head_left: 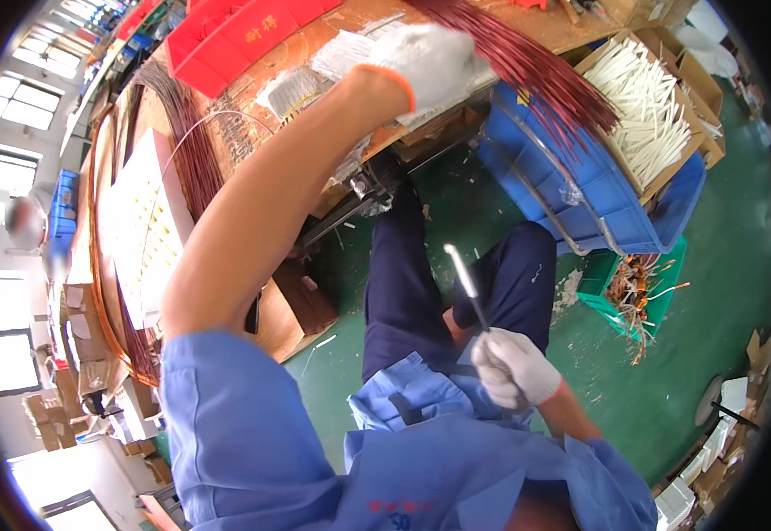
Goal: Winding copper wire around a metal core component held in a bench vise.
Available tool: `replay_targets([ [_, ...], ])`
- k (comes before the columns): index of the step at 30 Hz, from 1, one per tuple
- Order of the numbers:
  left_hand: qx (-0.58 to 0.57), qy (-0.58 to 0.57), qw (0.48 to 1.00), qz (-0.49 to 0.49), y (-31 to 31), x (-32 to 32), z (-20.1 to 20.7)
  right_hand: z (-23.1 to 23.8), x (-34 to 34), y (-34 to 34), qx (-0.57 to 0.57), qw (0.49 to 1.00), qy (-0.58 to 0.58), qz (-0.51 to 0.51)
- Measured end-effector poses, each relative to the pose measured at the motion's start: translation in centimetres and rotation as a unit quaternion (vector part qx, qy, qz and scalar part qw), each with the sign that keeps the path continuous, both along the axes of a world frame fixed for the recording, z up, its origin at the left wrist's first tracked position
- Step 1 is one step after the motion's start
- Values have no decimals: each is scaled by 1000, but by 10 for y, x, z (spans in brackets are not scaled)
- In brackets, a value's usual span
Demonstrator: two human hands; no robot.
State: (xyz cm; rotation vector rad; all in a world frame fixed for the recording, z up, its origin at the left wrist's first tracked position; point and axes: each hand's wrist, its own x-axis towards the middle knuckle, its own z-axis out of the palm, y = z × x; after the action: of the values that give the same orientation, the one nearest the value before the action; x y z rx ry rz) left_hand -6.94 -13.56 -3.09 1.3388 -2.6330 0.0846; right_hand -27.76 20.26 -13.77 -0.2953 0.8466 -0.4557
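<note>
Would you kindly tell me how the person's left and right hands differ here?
The left hand reaches out over the wooden bench, beside dark red wires, while the right hand is well away from it. The right hand grips a slim rod, dark near the fingers and whitish beyond; whether the left hand holds anything cannot be told. Both wear white gloves.

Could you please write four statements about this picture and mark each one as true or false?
1. The right hand holds a thin rod with a pale upper part. True.
2. The left hand is at the workbench, near dark red wires. True.
3. The left hand is bare. False: it wears a white glove.
4. The green bin stands on the workbench. False: it is on the floor.
</note>
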Motion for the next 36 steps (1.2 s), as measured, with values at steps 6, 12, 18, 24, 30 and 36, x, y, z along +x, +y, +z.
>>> replay_targets([
  [6, -112, 235, 965, 29, 65, 99, 43, 12, 44, -41, -119, 991, -9, 62],
  [12, 197, 393, 807, 394, 80, 232, -11, 26, 71, -96, -215, 970, 51, 100],
  [18, 306, 777, 508, 212, 17, 256, -47, 44, 121, -153, -222, 971, 30, 85],
  [24, 324, 735, 584, 116, -22, 237, -46, 88, 133, -211, -229, 960, 54, 153],
  [30, 293, 849, 438, -35, -19, 254, -53, 95, 102, -167, -315, 871, 313, 211],
  [36, 209, 868, 450, 10, -12, 262, -50, 60, 58, -114, -239, 942, 197, 127],
])
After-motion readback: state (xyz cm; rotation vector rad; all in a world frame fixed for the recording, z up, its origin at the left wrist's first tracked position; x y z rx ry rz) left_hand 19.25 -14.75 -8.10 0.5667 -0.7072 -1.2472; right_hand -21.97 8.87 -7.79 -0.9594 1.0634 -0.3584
